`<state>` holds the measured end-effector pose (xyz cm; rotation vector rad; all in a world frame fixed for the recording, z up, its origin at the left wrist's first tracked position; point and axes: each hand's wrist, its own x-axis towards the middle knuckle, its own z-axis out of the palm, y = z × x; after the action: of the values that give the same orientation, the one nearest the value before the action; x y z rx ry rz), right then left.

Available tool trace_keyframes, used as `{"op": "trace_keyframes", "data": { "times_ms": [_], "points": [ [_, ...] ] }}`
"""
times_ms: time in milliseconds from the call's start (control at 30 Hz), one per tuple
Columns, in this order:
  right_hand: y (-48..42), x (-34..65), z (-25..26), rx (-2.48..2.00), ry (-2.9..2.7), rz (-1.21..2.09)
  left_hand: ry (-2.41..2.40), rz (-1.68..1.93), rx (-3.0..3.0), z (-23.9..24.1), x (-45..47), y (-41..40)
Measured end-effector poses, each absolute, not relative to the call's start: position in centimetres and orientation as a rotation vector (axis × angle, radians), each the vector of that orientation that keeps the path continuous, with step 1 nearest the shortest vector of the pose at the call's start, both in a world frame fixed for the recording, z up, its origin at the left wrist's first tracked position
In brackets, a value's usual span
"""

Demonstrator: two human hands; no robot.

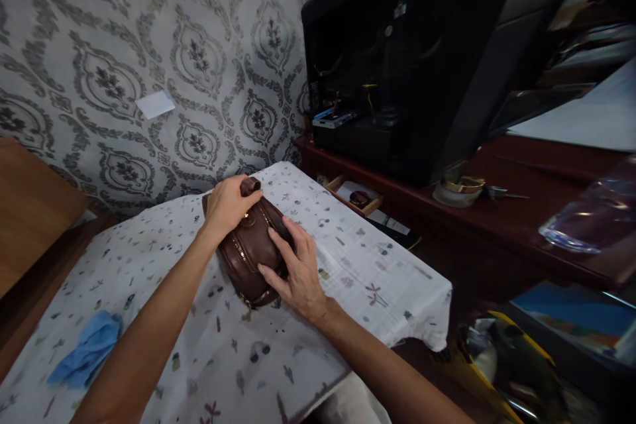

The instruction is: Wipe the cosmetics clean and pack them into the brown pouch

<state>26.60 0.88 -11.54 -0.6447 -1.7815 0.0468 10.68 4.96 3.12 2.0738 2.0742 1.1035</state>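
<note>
A small brown leather bag (256, 248) with gold-coloured zippers lies on a white patterned cloth (377, 285). Its far end is in the grip of my left hand (229, 207), whose thumb lies beside a short leather loop (250, 185); the other fingers are mostly hidden behind the bag. My right hand (301, 275) rests on the near right side of the bag, with its thumb and fingers spread over the leather. A zipper pull hangs at the bag's near end. To the left, a crumpled blue cloth (89, 351) lies apart from both hands.
Patterned wallpaper (193, 59) with a white card (156, 105) rises behind the table. At right, a large black screen (387, 79) stands on a dark red desk (507, 212) with a roll of tape (458, 191). A small open wooden box (355, 195) sits beyond the cloth's right edge.
</note>
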Motion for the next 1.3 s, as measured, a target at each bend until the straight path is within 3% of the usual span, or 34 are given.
{"op": "trace_keyframes", "data": {
  "times_ms": [500, 1300],
  "points": [
    [0.8, 26.6, -11.5, -0.646, -1.802, 0.047, 1.774, 1.297, 1.896, 3.0, 9.8, 5.5],
    [1.0, 26.6, -11.6, -0.665, -1.836, 0.049, 1.599, 1.267, 1.876, 3.4, 11.1, 3.0]
  ]
}}
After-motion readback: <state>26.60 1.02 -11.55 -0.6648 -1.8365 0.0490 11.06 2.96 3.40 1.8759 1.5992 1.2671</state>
